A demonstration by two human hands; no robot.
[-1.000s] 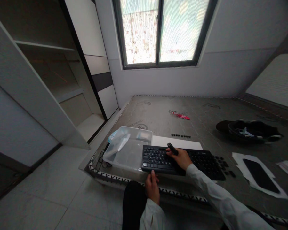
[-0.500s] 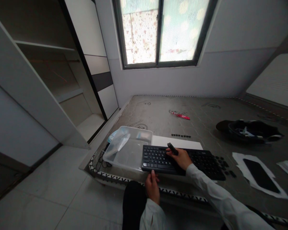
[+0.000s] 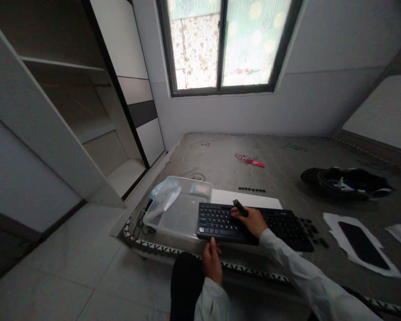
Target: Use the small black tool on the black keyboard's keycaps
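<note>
A black keyboard [image 3: 217,218] lies crosswise near the bed's front edge, with its left end over a clear plastic tray [image 3: 182,214]. My right hand [image 3: 254,221] is above the middle keys, its fingers closed around a short black stick-like tool [image 3: 240,207] whose exact kind I cannot make out. The tool slants up and left; its lower end is hidden by the hand. At the keyboard's front left edge, my left hand [image 3: 213,261] grips with the thumb on the rim and the fingers curled below. Loose black keycaps [image 3: 309,226] lie by the keyboard's right end.
Behind the keyboard are a white sheet [image 3: 247,198] and a row of small black keycaps [image 3: 251,189]. A red packet [image 3: 252,162] lies farther back. To the right are a dark cap [image 3: 347,183] and a black phone-shaped slab [image 3: 363,245] on white wrapping.
</note>
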